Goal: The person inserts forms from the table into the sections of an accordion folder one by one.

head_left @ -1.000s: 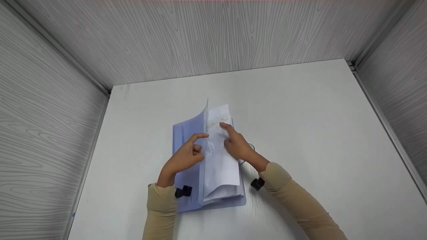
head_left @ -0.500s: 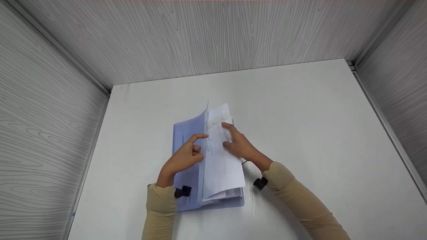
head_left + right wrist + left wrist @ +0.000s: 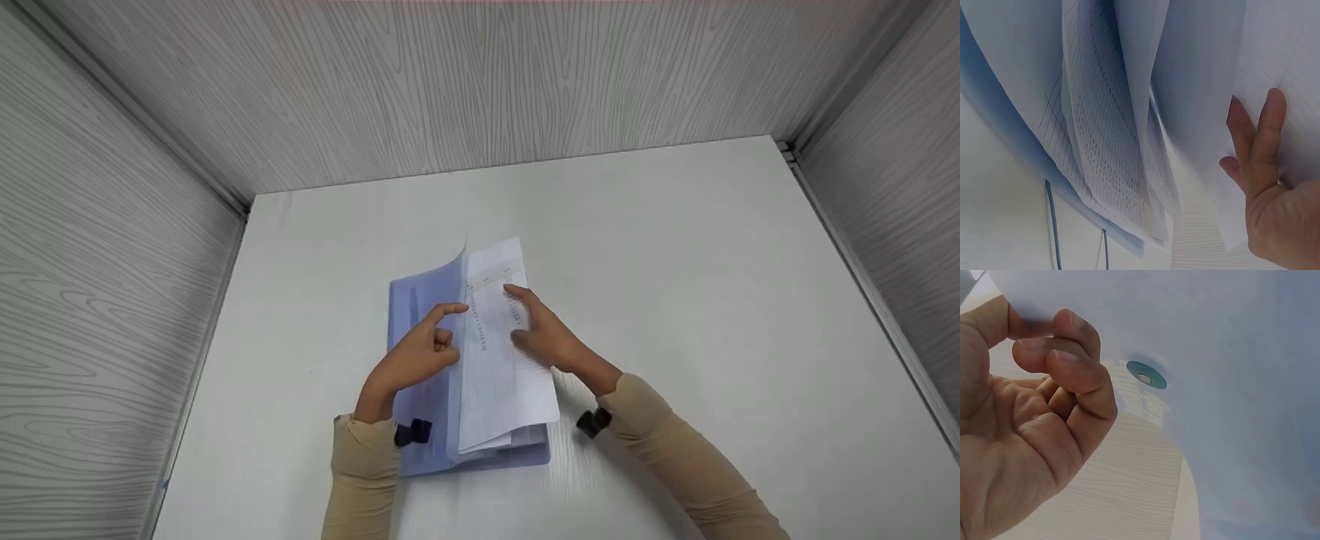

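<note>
A translucent blue folder [image 3: 424, 300] lies spread on the white table in the head view. White printed sheets [image 3: 495, 405] fan up from its right half. My left hand [image 3: 416, 352] touches the raised cover near the fold with an extended index finger; the other fingers are loosely bent, with nothing in them. In the left wrist view a round teal button [image 3: 1147, 375] shows on the cover beside the left hand. My right hand [image 3: 551, 337] rests against the top sheet at its right side, fingers mostly straight. In the right wrist view several sheets [image 3: 1106, 129] hang curved beside the right hand.
Two thin blue-grey cords [image 3: 1053, 225] hang down from the folder's edge in the right wrist view. Grey wood-grain panels [image 3: 480, 82] border the table [image 3: 675, 247] at the back and both sides.
My right hand has shifted right and slightly toward me, its fingers spreading apart. The top sheet has swung rightward with it. The raised cover tip has dropped slightly; my left hand stays put.
</note>
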A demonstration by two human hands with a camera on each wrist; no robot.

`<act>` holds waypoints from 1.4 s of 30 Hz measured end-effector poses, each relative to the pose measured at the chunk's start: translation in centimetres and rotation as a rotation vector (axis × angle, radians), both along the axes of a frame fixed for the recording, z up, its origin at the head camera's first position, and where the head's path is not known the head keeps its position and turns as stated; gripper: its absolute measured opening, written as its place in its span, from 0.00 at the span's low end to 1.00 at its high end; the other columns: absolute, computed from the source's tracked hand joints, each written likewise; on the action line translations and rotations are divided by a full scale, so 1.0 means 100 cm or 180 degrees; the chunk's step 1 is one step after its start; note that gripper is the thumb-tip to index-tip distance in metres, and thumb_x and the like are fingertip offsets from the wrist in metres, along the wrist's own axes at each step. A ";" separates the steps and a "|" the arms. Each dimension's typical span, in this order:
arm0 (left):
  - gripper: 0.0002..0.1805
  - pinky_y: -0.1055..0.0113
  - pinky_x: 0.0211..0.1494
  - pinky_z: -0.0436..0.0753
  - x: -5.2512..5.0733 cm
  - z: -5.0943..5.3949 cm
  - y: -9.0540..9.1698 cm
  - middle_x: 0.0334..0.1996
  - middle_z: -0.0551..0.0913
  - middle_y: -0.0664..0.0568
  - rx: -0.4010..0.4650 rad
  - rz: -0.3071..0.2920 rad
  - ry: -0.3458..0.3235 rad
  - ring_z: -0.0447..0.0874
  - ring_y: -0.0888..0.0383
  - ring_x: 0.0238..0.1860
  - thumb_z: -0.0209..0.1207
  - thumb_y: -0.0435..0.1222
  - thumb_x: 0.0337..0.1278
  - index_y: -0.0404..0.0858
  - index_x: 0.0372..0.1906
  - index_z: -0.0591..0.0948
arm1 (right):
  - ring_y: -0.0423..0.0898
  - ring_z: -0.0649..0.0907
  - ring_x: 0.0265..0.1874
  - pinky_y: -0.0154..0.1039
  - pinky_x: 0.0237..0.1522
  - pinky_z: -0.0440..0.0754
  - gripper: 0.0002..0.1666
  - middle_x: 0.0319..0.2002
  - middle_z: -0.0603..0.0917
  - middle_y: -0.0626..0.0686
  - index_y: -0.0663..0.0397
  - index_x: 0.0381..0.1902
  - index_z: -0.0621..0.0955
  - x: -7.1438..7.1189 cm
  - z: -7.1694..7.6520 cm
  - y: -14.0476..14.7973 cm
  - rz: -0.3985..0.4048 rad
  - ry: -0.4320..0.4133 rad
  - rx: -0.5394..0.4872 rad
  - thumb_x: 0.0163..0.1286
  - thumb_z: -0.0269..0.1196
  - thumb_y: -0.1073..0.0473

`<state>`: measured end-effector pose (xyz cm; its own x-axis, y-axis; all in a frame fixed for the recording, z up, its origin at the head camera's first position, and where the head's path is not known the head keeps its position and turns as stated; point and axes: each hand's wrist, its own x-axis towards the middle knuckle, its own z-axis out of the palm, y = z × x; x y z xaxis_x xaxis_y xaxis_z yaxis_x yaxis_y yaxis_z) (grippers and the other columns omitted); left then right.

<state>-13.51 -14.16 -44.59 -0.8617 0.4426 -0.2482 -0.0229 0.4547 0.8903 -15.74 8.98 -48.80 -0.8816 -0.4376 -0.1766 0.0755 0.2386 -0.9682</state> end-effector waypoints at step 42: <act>0.37 0.72 0.22 0.62 -0.003 0.002 0.003 0.16 0.65 0.56 0.0243 -0.0011 0.0007 0.59 0.65 0.15 0.51 0.24 0.53 0.36 0.72 0.59 | 0.46 0.68 0.21 0.44 0.39 0.72 0.40 0.39 0.82 0.68 0.60 0.72 0.57 0.012 -0.002 -0.041 -0.0158 0.0830 0.0625 0.62 0.53 0.74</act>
<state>-13.76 -13.83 -44.40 -0.8606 0.4632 -0.2117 -0.0194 0.3856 0.9225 -14.53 4.87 -49.04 -0.9277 -0.3729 -0.0189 -0.1526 0.4249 -0.8923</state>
